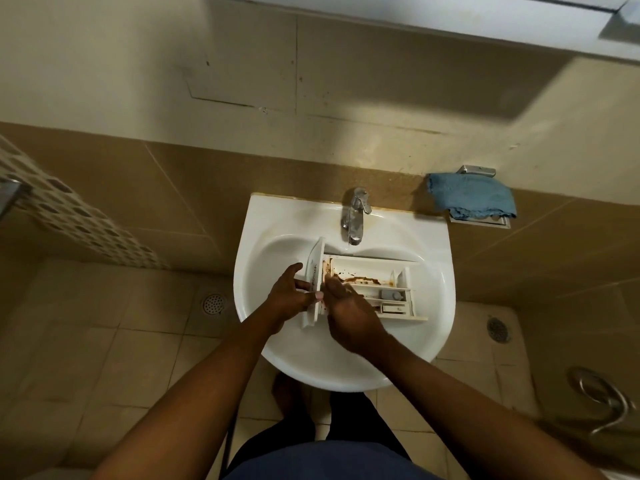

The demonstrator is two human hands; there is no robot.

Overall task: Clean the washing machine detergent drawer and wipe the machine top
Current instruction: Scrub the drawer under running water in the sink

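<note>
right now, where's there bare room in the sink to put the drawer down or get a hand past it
Bare bowl lies between the drawer and the sink's near rim, and left of the drawer's front panel. The ledge either side of the tap is also free. Crowded: mid-bowl, where the left hand and right hand meet on the drawer.

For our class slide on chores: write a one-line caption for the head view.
Stained detergent drawer in the sink, gripped by the left hand, right hand touching inside.
</note>
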